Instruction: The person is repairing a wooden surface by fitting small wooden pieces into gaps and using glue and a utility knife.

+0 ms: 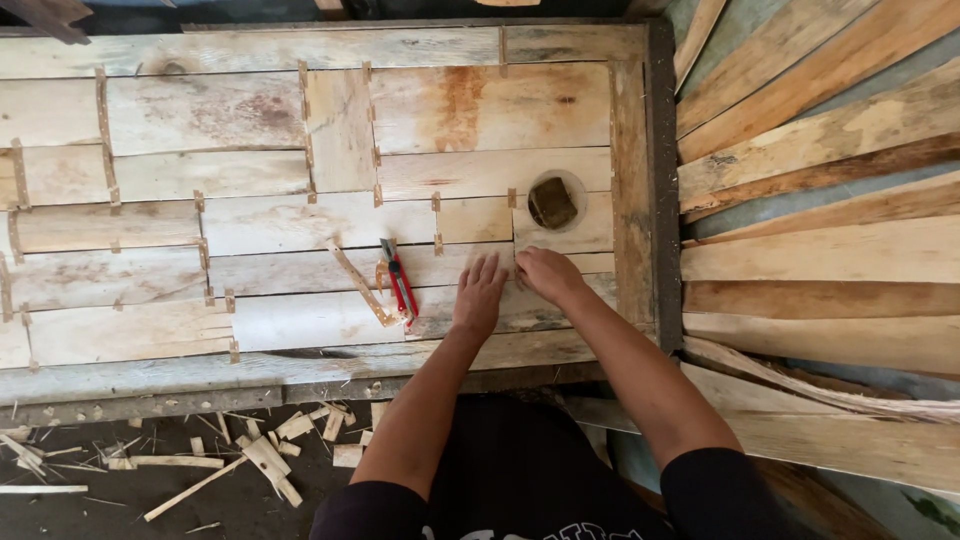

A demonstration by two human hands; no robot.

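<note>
With most pale wood veneer sheets [300,190] already laid across the framed worktable [634,200], I press my left hand [479,296] flat, fingers together, and my right hand [546,272], fingers curled, on the lower veneer seam [515,262], red-handled cutter [398,280] lying beside.

Overhead view of a woodworking area. A large flat worktable [640,180], framed at its right and near edges by dark, weathered rails, filled the upper left, its surface pale and stained. At three o'clock, a stack of long thin wood sheets [820,260] lay fanned out, tan to reddish brown, overlapping one another and running off the right edge. At seven o'clock, the dark floor [90,515] was strewn with offcuts and splinters [265,455] of pale wood. Light was soft, even daylight, casting only faint shadows; no walls or windows showed.
</note>
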